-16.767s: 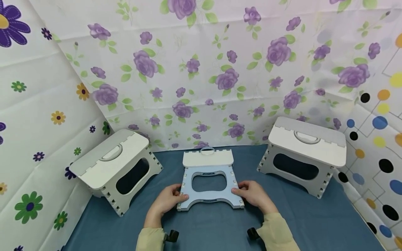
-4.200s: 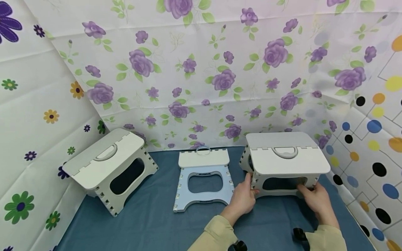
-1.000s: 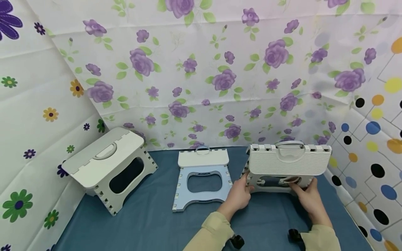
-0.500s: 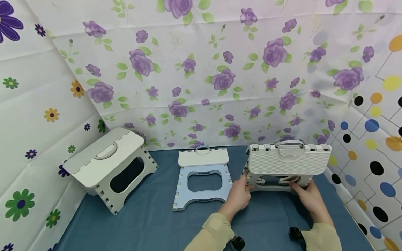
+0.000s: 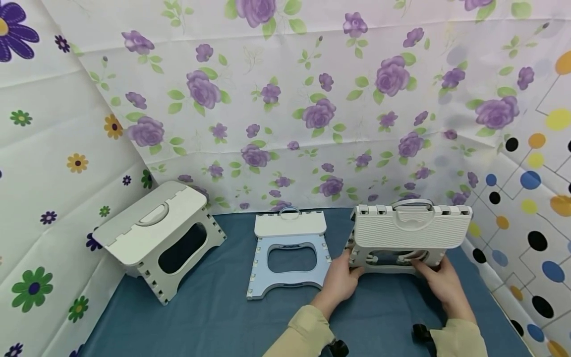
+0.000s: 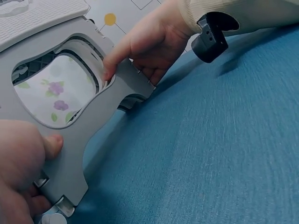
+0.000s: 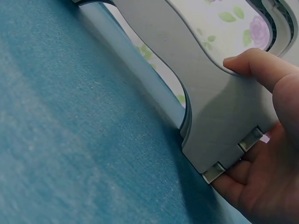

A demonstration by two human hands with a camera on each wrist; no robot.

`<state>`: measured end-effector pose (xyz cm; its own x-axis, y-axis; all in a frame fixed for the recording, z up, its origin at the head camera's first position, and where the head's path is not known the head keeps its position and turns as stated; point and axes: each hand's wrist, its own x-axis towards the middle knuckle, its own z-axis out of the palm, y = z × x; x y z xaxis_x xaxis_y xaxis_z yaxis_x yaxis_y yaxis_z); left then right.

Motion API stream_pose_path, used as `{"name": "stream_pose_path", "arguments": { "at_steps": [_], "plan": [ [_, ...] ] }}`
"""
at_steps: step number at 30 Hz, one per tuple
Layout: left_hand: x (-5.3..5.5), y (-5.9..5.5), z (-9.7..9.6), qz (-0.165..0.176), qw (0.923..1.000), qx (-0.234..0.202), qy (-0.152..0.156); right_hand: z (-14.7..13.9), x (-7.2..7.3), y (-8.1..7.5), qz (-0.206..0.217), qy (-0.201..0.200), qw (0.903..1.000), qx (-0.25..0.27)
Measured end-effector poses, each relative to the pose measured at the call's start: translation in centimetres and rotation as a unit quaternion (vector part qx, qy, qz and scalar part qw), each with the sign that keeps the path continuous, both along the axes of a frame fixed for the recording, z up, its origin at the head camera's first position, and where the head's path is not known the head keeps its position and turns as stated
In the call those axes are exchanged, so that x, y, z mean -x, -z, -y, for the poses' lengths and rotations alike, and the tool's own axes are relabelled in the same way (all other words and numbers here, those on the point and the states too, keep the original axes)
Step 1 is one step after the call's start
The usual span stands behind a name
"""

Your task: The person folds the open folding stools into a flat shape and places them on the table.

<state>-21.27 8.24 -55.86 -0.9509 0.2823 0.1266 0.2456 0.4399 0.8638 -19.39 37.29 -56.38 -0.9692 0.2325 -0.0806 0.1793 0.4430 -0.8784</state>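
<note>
At the right stands a white folding step stool (image 5: 412,225), partly folded, its textured half-top tilted to the front and the loop handle on its upper edge. My left hand (image 5: 338,281) grips the left end of its front leg panel, thumb on the front face in the left wrist view. My right hand (image 5: 446,287) holds the right end; in the right wrist view its thumb hooks over the edge of the panel's opening (image 7: 240,42) and the fingers lie behind the outer edge. A flat-folded blue and white step stool (image 5: 287,285) lies just left of my left hand.
Another white step stool (image 5: 153,225) stands unfolded at the left, turned at an angle. A blue-grey cloth (image 5: 214,322) covers the table. A flowered curtain (image 5: 267,64) hangs behind, with a dotted one (image 5: 535,238) at the right.
Earliest, both hands held the flat blue stool and the right stool stood unfolded and angled. Later the hands held that stool, turned square; its top then folded up. The last second shows hardly any movement.
</note>
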Motion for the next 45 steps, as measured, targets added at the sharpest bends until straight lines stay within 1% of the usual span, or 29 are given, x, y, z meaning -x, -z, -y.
{"name": "stream_pose_path", "arguments": {
  "at_steps": [3, 7, 12, 14, 15, 16, 18, 21, 23, 24, 27, 30, 38, 45],
  "plan": [
    [0.0, 0.2, -0.2, -0.010, 0.9996, -0.014, -0.022, 0.1, 0.1, -0.1, 0.007, 0.005, 1.0000, 0.001],
    [-0.2, 0.3, -0.5, -0.030, 0.9966, -0.041, -0.065, 0.1, 0.2, -0.2, 0.019, 0.014, 0.9997, 0.005],
    [-0.5, 0.0, -0.8, -0.090, 0.9875, -0.065, -0.112, -0.2, 0.2, 0.0, 0.029, 0.026, 0.9992, 0.001],
    [-0.5, -0.2, -0.8, -0.103, 0.9846, -0.068, -0.124, -0.2, 0.1, 0.1, 0.031, 0.030, 0.9991, -0.002],
    [-0.5, -0.3, -0.7, -0.101, 0.9847, -0.068, -0.124, -0.3, 0.1, 0.1, 0.032, 0.031, 0.9990, -0.003],
    [-0.4, -0.4, -0.7, -0.095, 0.9853, -0.071, -0.123, -0.3, 0.1, 0.1, 0.032, 0.032, 0.9990, -0.003],
    [-0.4, -0.6, -0.6, -0.069, 0.9880, -0.080, -0.112, -0.3, 0.1, 0.1, 0.031, 0.034, 0.9989, 0.000],
    [-0.5, -0.7, -0.5, -0.026, 0.9924, -0.090, -0.080, -0.2, 0.2, 0.2, 0.032, 0.042, 0.9986, 0.005],
    [-0.5, -0.7, -0.5, -0.010, 0.9941, -0.091, -0.059, -0.2, 0.2, 0.2, 0.033, 0.046, 0.9984, 0.006],
    [-0.6, -0.7, -0.5, -0.007, 0.9946, -0.090, -0.050, -0.3, 0.2, 0.1, 0.033, 0.045, 0.9984, 0.006],
    [-0.6, -0.5, -0.6, -0.011, 0.9957, -0.084, -0.038, -0.5, 0.2, 0.1, 0.033, 0.032, 0.9989, 0.003],
    [-0.6, -0.4, -0.6, -0.020, 0.9958, -0.081, -0.039, -0.8, 0.1, 0.0, 0.034, 0.016, 0.9993, 0.006],
    [-0.5, -0.3, -0.4, -0.046, 0.9963, -0.067, -0.029, -1.1, -0.1, -0.2, 0.032, 0.006, 0.9995, 0.002],
    [-0.7, -0.2, -0.4, -0.035, 0.9976, -0.057, -0.018, -1.3, -0.1, -0.1, 0.034, 0.000, 0.9994, -0.009]
  ]
}}
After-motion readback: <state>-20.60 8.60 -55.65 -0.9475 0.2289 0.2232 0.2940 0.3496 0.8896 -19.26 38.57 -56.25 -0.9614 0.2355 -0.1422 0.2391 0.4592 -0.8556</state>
